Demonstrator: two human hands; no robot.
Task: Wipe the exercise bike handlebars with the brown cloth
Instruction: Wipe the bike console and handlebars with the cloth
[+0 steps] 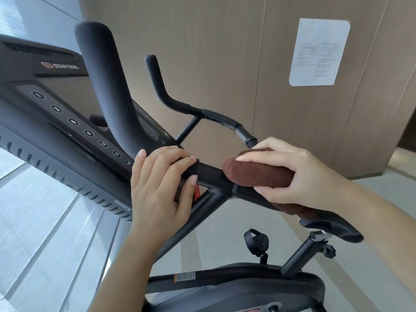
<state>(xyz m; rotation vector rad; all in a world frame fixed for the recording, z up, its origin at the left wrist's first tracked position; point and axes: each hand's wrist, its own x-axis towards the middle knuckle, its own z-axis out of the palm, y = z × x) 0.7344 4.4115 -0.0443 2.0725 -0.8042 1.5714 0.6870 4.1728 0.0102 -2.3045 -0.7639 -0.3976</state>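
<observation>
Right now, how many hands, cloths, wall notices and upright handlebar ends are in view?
Hands: 2 (left hand, right hand)
Brown cloth: 1
Wall notice: 1
Upright handlebar ends: 2
Total: 6

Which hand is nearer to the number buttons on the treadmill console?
Left. The left hand grips the handlebar right beside the number buttons; the right hand, holding the brown cloth, is farther along the bar.

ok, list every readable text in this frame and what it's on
"STARTRAC": black machine console.
"1", "3", "6", "9", "12", "15", "18": round buttons on that console.
White paper sheet on brown wall: print too blurred.
Orange-and-white sticker on black bike frame: too small to read.
</observation>
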